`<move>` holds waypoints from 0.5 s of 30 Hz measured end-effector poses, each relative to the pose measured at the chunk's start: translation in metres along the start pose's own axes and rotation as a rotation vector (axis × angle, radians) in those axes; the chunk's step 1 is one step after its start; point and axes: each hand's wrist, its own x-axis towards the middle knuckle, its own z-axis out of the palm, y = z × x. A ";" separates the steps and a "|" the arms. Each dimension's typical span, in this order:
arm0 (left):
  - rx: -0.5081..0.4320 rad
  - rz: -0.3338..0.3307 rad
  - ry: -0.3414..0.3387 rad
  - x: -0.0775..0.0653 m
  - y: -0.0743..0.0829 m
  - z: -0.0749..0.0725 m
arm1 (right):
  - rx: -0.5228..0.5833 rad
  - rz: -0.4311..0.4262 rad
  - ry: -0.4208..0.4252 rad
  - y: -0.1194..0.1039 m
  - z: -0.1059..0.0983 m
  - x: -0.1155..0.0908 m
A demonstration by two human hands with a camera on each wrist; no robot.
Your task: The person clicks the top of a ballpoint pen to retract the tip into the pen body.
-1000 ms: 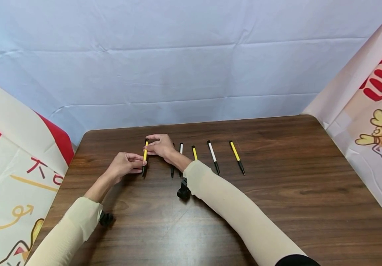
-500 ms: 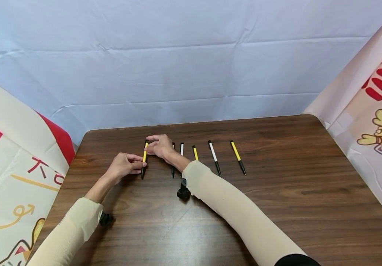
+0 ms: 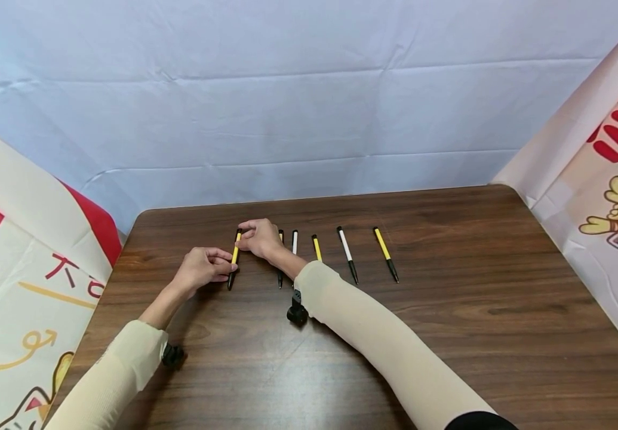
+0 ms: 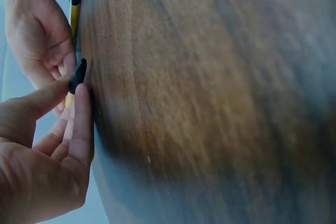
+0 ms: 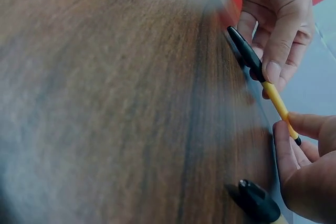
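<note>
A yellow ballpoint pen (image 3: 236,251) with a black grip and black top is held by both hands at the left part of the table. My left hand (image 3: 200,267) pinches it near the black grip, thumb against the barrel. Toward its far end, the fingers and thumb of my right hand (image 3: 262,237) pinch the yellow barrel close to the black top. The right wrist view shows this pen (image 5: 277,100) slanting between the two hands. Just right of the right hand lies another pen (image 3: 280,278), partly covered by that hand's wrist.
Rightward on the brown wooden table (image 3: 480,286) lie a white pen (image 3: 295,242), a yellow pen (image 3: 316,248), a second white pen (image 3: 345,246) and a further yellow pen (image 3: 384,248). The right forearm crosses over some of their lower ends. A pale cloth (image 3: 309,107) hangs behind the table.
The held pen has shifted slightly toward the person and leans a little more, its top to the right. Both hands keep their pinch and have barely moved.
</note>
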 end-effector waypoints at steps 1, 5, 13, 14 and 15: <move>0.020 0.004 0.006 0.000 0.000 0.000 | -0.037 -0.008 0.009 0.000 0.001 0.000; 0.083 0.017 0.027 0.000 0.000 0.002 | -0.111 -0.019 0.034 0.001 0.002 0.001; 0.142 0.046 0.042 0.000 0.000 0.003 | -0.174 -0.041 0.056 0.001 0.002 0.001; 0.154 0.052 0.043 0.000 0.000 0.004 | -0.181 -0.042 0.059 0.001 0.002 0.001; 0.165 0.056 0.043 0.001 0.000 0.004 | -0.190 -0.045 0.061 0.002 0.002 0.001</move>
